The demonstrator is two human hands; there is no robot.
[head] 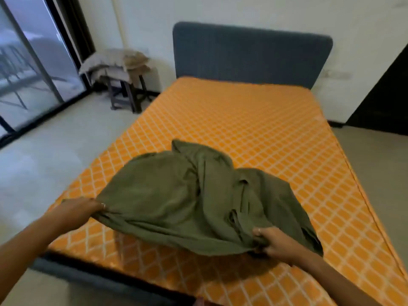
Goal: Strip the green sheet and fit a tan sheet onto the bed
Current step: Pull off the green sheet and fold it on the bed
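Observation:
The green sheet [181, 199] is off the mattress corners and bunched in a loose heap near the foot of the bed. My left hand [82, 209] grips its left edge, and my right hand [272, 242] grips a gathered fold at its near right side. The sheet hangs lifted between both hands, with a shadow under it. The bare orange mattress [254, 120] with a white diamond pattern lies uncovered up to the blue-grey headboard [251, 56]. A pile of tan and pale linen [117, 61] rests on a stool at the far left.
The dark wooden stool [125, 96] stands between the bed and a glass sliding door [33, 69] on the left. Pale floor [55, 146] runs along the bed's left side. A dark doorway [388, 102] opens at the right. The bed frame's dark foot edge [92, 272] is just below me.

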